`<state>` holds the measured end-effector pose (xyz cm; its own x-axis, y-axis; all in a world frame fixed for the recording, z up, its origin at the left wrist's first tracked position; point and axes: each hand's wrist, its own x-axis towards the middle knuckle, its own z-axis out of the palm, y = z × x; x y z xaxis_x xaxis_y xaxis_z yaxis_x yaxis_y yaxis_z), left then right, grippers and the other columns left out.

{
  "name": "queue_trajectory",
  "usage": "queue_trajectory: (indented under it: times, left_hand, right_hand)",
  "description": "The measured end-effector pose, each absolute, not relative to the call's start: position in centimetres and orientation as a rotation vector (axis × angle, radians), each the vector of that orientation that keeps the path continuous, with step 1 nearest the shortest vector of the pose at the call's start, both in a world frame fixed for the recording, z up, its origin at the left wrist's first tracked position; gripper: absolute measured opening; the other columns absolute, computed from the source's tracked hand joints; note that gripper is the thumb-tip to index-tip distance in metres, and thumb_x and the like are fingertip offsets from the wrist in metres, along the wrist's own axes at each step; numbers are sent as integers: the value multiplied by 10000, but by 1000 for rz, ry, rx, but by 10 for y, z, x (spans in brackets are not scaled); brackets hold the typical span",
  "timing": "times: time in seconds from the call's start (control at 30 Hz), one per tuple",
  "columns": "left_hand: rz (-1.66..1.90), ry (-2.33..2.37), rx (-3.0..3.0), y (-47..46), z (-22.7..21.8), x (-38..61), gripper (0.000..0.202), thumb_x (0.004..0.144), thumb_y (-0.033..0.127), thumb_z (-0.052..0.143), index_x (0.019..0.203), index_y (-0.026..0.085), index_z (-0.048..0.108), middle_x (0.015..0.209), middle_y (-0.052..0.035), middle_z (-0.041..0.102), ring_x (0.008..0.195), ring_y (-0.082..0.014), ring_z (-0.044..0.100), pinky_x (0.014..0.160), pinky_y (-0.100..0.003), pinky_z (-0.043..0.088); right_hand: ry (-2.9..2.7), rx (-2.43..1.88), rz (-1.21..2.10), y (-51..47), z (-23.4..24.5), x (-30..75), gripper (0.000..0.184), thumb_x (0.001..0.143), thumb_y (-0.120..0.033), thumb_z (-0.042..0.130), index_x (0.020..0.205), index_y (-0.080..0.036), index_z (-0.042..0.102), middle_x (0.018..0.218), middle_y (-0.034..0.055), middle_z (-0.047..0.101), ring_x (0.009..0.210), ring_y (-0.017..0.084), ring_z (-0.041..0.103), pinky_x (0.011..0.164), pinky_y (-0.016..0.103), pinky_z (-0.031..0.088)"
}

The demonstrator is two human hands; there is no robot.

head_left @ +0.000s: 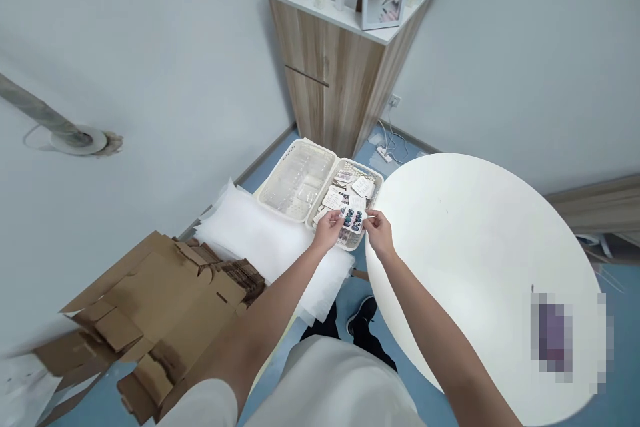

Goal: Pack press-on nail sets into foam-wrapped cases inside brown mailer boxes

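Observation:
Between my two hands is a small white card of glossy blue-green press-on nails (353, 219). My left hand (329, 229) pinches its left edge. At its right edge my right hand (379, 232) has thumb and fingers closed on the card. Right below and behind it stands a white plastic basket (379, 181) with perforated walls, filled with several more white cards (363, 187), some bearing nails. Adjoining on the left, a second white basket (274, 177) holds clear plastic pieces. The held card hides part of the right basket's contents.
A round white table (450, 213) stands at the right, with a blurred purple item on it. White foam sheets (250, 227) and flattened cardboard boxes (165, 287) lie at the left. A wooden cabinet (330, 67) fills the corner; a power strip (384, 154) lies on the floor.

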<state>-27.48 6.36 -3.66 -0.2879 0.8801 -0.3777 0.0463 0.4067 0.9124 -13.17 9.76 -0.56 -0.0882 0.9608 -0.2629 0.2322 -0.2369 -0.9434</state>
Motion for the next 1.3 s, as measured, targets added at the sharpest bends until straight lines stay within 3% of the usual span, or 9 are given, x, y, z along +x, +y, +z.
queue_trajectory:
  times: [0.27,0.47,0.83,0.97,1.17,1.3]
  left_hand:
    - [1031,1284,893,20,4,-208,321,769,343,501,1002,136,576,763,-42,629,684,-120,586,689,-278,480]
    - [835,1134,1060,3,12,-148,328,775,339,494,1013,144,608,807,-51,632,677,-112,552,694,-286,475]
    - [688,1045,1105,-34,22,-27,304,783,299,499,1025,142,597,878,-65,618,804,-147,562,743,-309,473]
    - [697,1028,1163,-47,20,-1,391,790,291,485,1160,162,497,788,-23,570,727,-109,544,745,-308,454]
    - [561,950,1563,-63,21,10,734,642,249,666,1292,259,325,898,-13,537,763,-109,519,769,-294,429]
    - [538,970,1665,-64,16,15,707,662,260,656,1290,252,330,848,-1,535,712,-99,518,769,-293,432]
  right_hand:
    - [-864,-1407,1431,10,29,-59,219,649,-305,586,805,-214,463,611,-64,525,568,119,581,670,296,455]
    - [-775,-1423,1457,-48,36,19,223,653,-373,618,717,-185,517,674,-29,541,637,142,604,721,326,461]
    - [-700,-1369,1503,-102,27,140,400,644,-359,648,992,-219,509,652,-57,533,569,115,580,685,329,479]
    - [-734,-1347,1461,-111,23,169,467,669,-364,620,1098,-262,470,666,-68,494,572,106,575,706,351,488]
    - [-898,-1366,1414,-118,12,203,514,679,-408,596,1153,-268,453,701,-53,479,615,120,580,752,389,482]
    - [-962,-1369,1439,-116,5,210,490,703,-399,573,1158,-270,444,706,-50,469,633,129,589,739,379,482]
